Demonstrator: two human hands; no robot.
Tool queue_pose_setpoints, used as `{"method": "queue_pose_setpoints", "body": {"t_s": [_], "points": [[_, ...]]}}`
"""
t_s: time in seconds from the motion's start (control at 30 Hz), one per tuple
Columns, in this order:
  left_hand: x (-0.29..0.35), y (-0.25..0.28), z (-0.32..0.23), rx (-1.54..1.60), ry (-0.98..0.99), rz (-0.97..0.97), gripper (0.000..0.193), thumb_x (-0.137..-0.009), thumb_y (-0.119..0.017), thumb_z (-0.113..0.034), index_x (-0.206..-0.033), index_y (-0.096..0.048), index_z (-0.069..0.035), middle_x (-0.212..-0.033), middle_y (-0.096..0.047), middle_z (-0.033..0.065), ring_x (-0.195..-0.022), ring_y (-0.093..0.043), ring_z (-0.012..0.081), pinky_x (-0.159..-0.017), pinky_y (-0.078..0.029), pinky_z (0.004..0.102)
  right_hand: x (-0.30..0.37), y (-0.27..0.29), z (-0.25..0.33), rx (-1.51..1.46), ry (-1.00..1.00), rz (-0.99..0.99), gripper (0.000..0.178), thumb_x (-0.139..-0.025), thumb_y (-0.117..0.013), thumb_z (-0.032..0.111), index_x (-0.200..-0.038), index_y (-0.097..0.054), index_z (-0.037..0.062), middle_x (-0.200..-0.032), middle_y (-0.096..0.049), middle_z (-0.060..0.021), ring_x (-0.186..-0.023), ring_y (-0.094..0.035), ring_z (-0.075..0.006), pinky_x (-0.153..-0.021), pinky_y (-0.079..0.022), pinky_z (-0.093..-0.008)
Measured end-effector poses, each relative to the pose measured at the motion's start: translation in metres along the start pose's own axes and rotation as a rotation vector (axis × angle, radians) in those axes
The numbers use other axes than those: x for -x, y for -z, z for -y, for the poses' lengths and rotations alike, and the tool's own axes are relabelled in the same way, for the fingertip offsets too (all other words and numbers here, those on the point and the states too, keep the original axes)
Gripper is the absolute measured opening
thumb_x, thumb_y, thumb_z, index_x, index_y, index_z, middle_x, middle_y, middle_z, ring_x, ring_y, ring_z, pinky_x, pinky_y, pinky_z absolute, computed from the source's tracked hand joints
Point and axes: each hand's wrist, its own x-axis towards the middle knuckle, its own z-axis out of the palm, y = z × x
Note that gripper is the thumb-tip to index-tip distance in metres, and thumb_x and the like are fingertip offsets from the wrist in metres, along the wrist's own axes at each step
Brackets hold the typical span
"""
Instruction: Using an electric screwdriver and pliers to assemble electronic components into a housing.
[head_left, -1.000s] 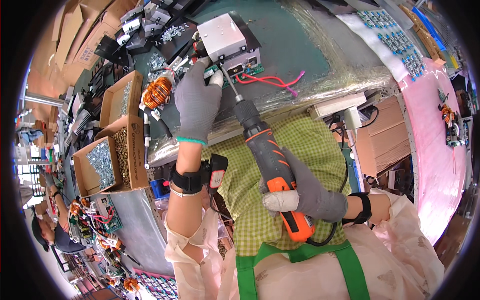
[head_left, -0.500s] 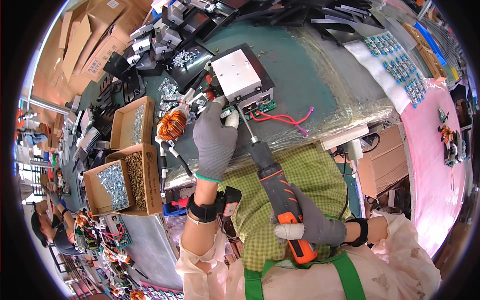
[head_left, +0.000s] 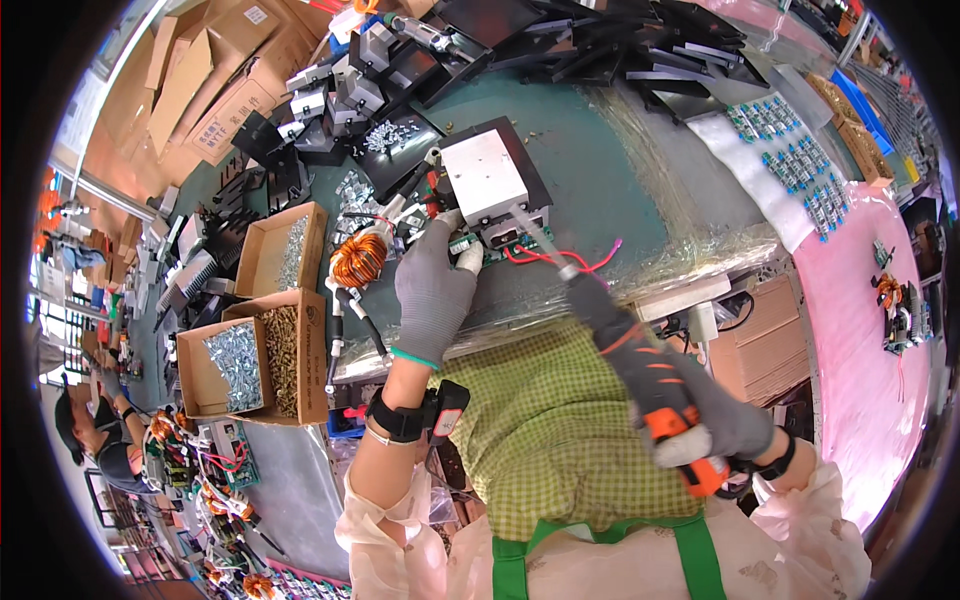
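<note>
My right hand [head_left: 725,420], in a grey glove, is wrapped round an orange and black power screwdriver [head_left: 650,370]. Its long bit, smeared by motion, points up and left toward a silver metal box [head_left: 484,176] on a black plate. Along the box's near side lies a green circuit board [head_left: 537,240] with red wires [head_left: 585,262] trailing right. My gloved left hand [head_left: 440,275] pinches the left end of that board, thumb and fingers closed against it. Just left of this hand sits a copper-wound ring coil [head_left: 358,260] with dark leads.
Cardboard boxes of screws [head_left: 232,370] and brass pieces [head_left: 284,360] stand at the left. Loose screws lie on a black plate [head_left: 393,140]. Black metal parts [head_left: 570,45] pile up at the back. Small boards [head_left: 800,165] line white foam at right. A co-worker [head_left: 95,430] is at far left.
The power screwdriver has moved right with my right hand, and its bit has shifted off the board's edge. My left hand stays at the board. The whole view has shifted slightly.
</note>
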Motion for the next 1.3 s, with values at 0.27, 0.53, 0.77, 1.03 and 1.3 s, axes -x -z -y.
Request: {"method": "queue_pose_setpoints", "body": {"t_s": [0.27, 0.53, 0.77, 1.03, 1.3], "points": [[0.039, 0.022, -0.019, 0.179, -0.112, -0.261, 0.053, -0.076, -0.069, -0.010, -0.125, -0.048, -0.008, -0.121, -0.051, 0.0146, -0.107, -0.054, 0.0313, -0.084, -0.048, 0.0371, -0.084, 0.130, 0.084, 1.333, 0.145, -0.685, 0.071, -0.077, -0.067, 0.041, -0.124, -0.041, -0.0054, -0.104, -0.057, -0.0200, -0.094, -0.058, -0.0304, -0.080, -0.047, -0.0387], [0.106, 0.028, -0.034, 0.600, 0.205, 0.045, 0.044, -0.080, -0.062, -0.004, -0.122, -0.050, 0.001, -0.116, -0.055, 0.0113, -0.101, -0.054, 0.0190, -0.087, -0.044, 0.0303, -0.179, 0.075, 0.172, 2.366, 1.132, -0.101, 0.069, -0.069, -0.067, 0.022, -0.132, -0.039, 0.0115, -0.116, -0.050, -0.0078, -0.107, -0.049, -0.0237, -0.094, -0.038, -0.0371], [0.105, 0.026, -0.013, 0.807, 0.285, 0.054, 0.038, -0.083, -0.061, -0.001, -0.119, -0.052, 0.002, -0.110, -0.058, 0.0122, -0.097, -0.060, 0.0191, -0.084, -0.047, 0.0296, -0.236, 0.019, 0.201, 2.511, 1.347, 0.350, 0.058, -0.080, -0.054, 0.021, -0.135, -0.037, 0.0203, -0.131, -0.044, -0.0038, -0.118, -0.044, -0.0222, -0.104, -0.032, -0.0412], [0.096, 0.010, -0.014, 0.911, 0.264, 0.226, 0.035, -0.088, -0.056, -0.002, -0.122, -0.049, 0.003, -0.111, -0.057, 0.0086, -0.104, -0.055, 0.0165, -0.092, -0.042, 0.0291, -0.260, -0.002, 0.198, 2.536, 1.363, 0.798, 0.030, -0.075, -0.054, 0.017, -0.105, -0.054, 0.0181, -0.099, -0.056, 0.0020, -0.101, -0.052, -0.0188, -0.095, -0.038, -0.0373], [0.108, 0.001, -0.017, 1.182, 0.446, 0.251, 0.053, -0.085, -0.061, -0.002, -0.133, -0.039, -0.001, -0.120, -0.052, 0.0129, -0.103, -0.055, 0.0165, -0.089, -0.044, 0.0291, -0.204, -0.033, 0.221, 2.598, 1.406, 0.700, 0.014, -0.075, -0.057, 0.017, -0.088, -0.055, 0.0143, -0.087, -0.056, 0.0013, -0.091, -0.055, -0.0169, -0.097, -0.038, -0.0412]]}}
